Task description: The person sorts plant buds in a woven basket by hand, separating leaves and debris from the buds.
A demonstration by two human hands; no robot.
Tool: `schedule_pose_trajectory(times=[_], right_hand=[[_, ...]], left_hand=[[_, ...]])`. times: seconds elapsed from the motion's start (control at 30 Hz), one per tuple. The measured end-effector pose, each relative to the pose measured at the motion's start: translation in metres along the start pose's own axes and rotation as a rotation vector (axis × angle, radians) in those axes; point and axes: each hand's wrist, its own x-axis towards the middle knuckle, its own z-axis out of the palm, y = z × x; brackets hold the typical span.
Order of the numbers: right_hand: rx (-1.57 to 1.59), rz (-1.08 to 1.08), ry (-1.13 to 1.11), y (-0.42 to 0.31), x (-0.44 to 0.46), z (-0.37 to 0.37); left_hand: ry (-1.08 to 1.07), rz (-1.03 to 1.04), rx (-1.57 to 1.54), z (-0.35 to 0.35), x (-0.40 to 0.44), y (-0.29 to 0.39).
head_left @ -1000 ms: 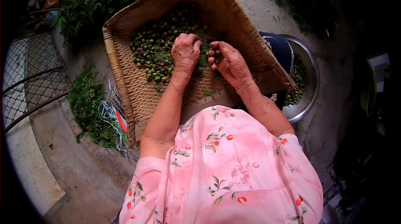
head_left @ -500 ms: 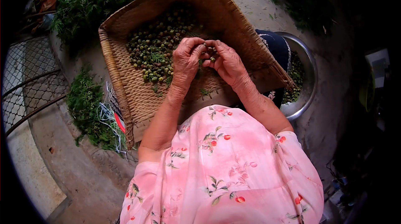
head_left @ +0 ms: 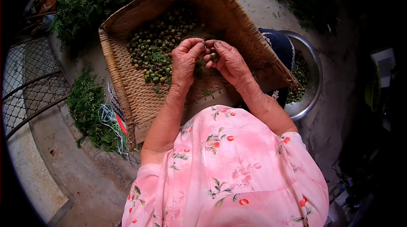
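A woven basket (head_left: 131, 95) lies across my lap, with many small green and brown fruits (head_left: 157, 45) heaped on its left and upper part. Bits of feathery green leaf lie among them. Over the basket my left hand (head_left: 185, 59) is closed, thumb and forefinger pinched on something too small to make out. My right hand (head_left: 229, 61) meets it at the fingertips, its fingers curled round a few of the small fruits.
A metal basin (head_left: 316, 78) holding more small fruits stands on the floor at the right, beside dark cloth. Green branches (head_left: 93, 2) lie at the upper left, another leafy heap (head_left: 87, 104) with pale strings below. Wire mesh (head_left: 32, 78) is at the far left.
My left hand has come up from the fruit heap to my right hand, and their fingertips now meet. The view has shifted slightly.
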Motion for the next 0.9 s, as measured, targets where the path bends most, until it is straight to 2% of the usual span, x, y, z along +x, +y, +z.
schedule_pose_trajectory(times=[0.13,0.57,0.73,0.9], right_hand=[[-0.015,0.015,0.005,-0.0016,-0.0006,-0.0031],[-0.062,-0.001,0.024,-0.0006,-0.0007,-0.0009],[-0.081,0.062,0.016,-0.0025,-0.0011,-0.0013],[-0.076,0.048,0.03,-0.0052,-0.0036,0.0027]], left_hand=[[0.033,0.068,0.122,-0.0036,-0.0003,-0.0026],[-0.049,0.11,0.13,-0.0027,-0.0057,-0.0012],[-0.033,0.231,0.333,-0.0058,-0.0017,-0.0096],[-0.03,0.195,0.253,-0.0038,-0.0039,-0.0054]])
